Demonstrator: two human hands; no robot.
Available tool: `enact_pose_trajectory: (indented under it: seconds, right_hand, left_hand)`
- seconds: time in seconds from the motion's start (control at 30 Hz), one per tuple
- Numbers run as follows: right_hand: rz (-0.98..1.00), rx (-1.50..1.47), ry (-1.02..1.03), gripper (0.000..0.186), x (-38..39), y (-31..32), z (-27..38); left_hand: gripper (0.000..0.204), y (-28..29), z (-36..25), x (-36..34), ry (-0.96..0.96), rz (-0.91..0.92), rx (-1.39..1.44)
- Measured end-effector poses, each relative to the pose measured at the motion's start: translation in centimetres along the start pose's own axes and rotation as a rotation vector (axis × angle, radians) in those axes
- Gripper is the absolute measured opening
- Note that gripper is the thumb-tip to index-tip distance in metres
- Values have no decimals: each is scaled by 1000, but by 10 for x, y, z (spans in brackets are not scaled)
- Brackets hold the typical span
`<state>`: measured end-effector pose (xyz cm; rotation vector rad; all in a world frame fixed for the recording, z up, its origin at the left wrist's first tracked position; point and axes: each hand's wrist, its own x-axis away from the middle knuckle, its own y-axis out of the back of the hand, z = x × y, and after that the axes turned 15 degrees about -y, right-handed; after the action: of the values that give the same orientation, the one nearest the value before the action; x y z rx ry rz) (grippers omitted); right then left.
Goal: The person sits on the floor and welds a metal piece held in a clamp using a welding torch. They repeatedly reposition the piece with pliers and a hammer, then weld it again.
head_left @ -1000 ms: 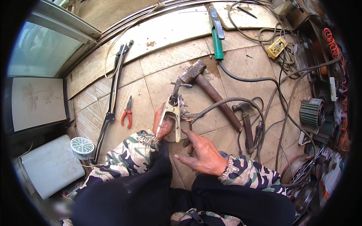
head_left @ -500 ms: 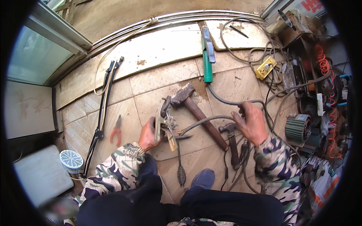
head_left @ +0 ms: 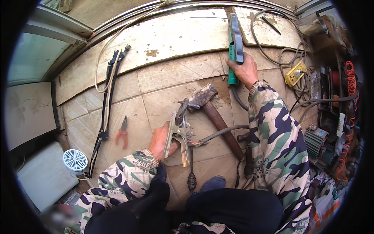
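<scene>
My left hand (head_left: 159,141) is closed around a silver welding ground clamp (head_left: 171,134), whose cable trails off to the right. A small dark piece of metal (head_left: 181,111) is at the clamp's upper end, close to the sledgehammer head. Farther off, my right hand (head_left: 244,71) grips the green handle of a welding electrode holder (head_left: 233,54), which lies partly over the pale board. From the holder's tip a thin welding rod (head_left: 208,17) points left. Just below the clamp a chipping hammer with a coiled-spring handle (head_left: 191,180) stands out.
A sledgehammer (head_left: 222,121) lies on the tiles between my hands; a smaller hammer (head_left: 247,156) is partly under my right sleeve. Red-handled pliers (head_left: 122,134) and a black folding arm stand (head_left: 107,101) lie left. Cables, a yellow socket box (head_left: 295,74) and a finned motor (head_left: 314,142) are right.
My right hand has moved away from the cable near the small hammer, forward to the electrode holder, and closed on its handle. My left hand still holds the clamp. The view has shifted slightly.
</scene>
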<state>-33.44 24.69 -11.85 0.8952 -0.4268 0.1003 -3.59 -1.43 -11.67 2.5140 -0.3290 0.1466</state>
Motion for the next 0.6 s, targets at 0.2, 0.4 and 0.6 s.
enact_pose_trajectory:
  seconds: [0.2, 0.4, 0.6]
  right_hand:
    - [103, -335, -100, 37, 34, 32, 17]
    - [156, -848, 82, 46, 157, 106, 2]
    - [-407, -474, 151, 20, 288, 97, -46]
  left_hand:
    - [48, -12, 10, 0, -8, -22, -63]
    - [39, -21, 27, -3, -81, -81, -111]
    - [33, -22, 49, 4, -215, -119, -57]
